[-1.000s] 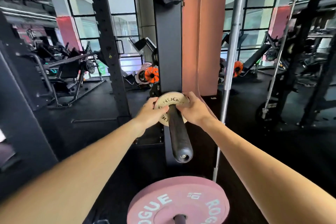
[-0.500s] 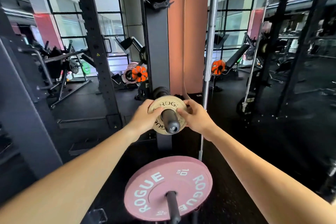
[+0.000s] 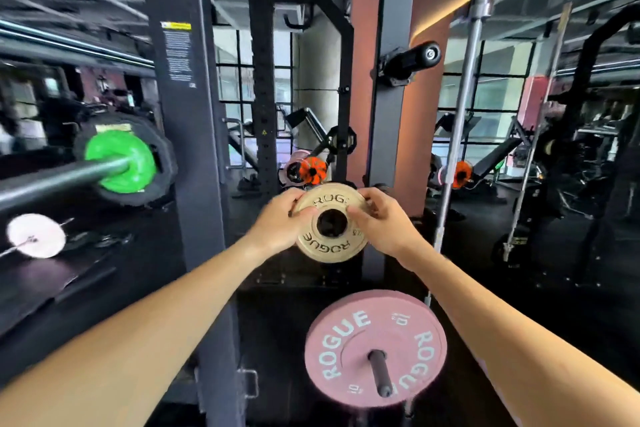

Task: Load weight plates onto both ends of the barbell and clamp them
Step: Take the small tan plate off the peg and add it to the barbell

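- A pink Rogue bumper plate (image 3: 375, 350), marked 10, sits on a dark storage peg (image 3: 380, 373) low on the rack, its face turned up toward the camera.
- A second, bare storage peg (image 3: 412, 57) juts from the grey rack upright (image 3: 389, 107) higher up.
- Both arms reach forward, holding a small tan Rogue change plate (image 3: 331, 222) in front of that upright, its centre hole open and dark.
- The left hand (image 3: 277, 224) grips the plate's left edge, fingers curled over the rim; the right hand (image 3: 382, 222) grasps the right edge, thumb laid across the face.
- At left, blurred, a barbell (image 3: 59, 177) carries a green-hubbed plate (image 3: 121, 159).
- A silver bar (image 3: 464, 107) stands upright at right.
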